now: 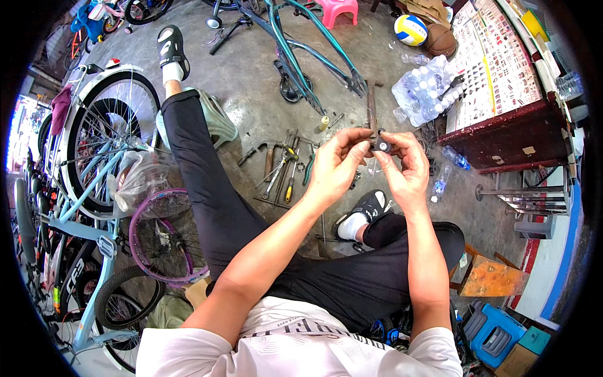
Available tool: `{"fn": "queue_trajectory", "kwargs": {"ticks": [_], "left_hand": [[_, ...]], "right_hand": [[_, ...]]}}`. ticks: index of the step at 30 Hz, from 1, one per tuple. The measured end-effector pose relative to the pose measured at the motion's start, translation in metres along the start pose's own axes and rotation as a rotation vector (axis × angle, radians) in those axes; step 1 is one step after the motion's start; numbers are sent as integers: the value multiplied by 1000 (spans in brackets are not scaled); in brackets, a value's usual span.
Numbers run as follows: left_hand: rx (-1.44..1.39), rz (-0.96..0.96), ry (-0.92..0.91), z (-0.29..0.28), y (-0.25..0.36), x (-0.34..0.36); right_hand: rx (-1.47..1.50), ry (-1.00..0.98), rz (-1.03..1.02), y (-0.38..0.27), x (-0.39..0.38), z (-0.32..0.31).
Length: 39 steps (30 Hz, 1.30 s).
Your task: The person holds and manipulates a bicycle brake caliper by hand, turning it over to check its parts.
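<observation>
In front of my knees I hold a small black round part [382, 146] with a pale centre. My left hand [338, 162] pinches it from the left with thumb and fingers. Closed on its other side is my right hand [407, 166]. The part's exact kind is too small to tell, and fingers cover some of it. Just beyond my hands a rusty T-shaped metal tool [372, 107] reaches across the floor. To the left lie several hand tools, among them a hammer [269, 158], a yellow-handled screwdriver [289, 190] and green-handled pliers [309, 169].
A teal bicycle frame [286, 47] stands ahead. Bicycles with a white-rimmed wheel [113, 141] and a purple wheel rim [164, 235] crowd the left. Bagged plastic bottles [424, 91] and a dark red cabinet [502, 147] are at the right, near a blue plastic case [493, 333].
</observation>
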<state>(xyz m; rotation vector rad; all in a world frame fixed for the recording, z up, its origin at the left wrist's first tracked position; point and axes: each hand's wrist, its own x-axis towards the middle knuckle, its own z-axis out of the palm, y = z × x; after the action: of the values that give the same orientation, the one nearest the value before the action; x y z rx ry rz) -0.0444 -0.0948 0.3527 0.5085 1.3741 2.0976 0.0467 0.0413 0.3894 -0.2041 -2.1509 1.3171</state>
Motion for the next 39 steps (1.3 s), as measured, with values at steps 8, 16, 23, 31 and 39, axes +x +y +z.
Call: {"fn": "queue_trajectory", "kwargs": {"ticks": [8,16,23,31,39], "left_hand": [[-10,-53,23,-1,-13,0],[32,-19,15,1,-14,0],[45,-102,20,4,-3,0],[-67,-137,44,0,0,3],[3,-117,21,1,-10,4]], "right_hand": [[186,32,210,1,-3,6],[227,20,397,4,-7,1],[396,72,507,1,-4,8],[695,73,612,-5,-4,12],[798,115,655,8,-7,9]]}}
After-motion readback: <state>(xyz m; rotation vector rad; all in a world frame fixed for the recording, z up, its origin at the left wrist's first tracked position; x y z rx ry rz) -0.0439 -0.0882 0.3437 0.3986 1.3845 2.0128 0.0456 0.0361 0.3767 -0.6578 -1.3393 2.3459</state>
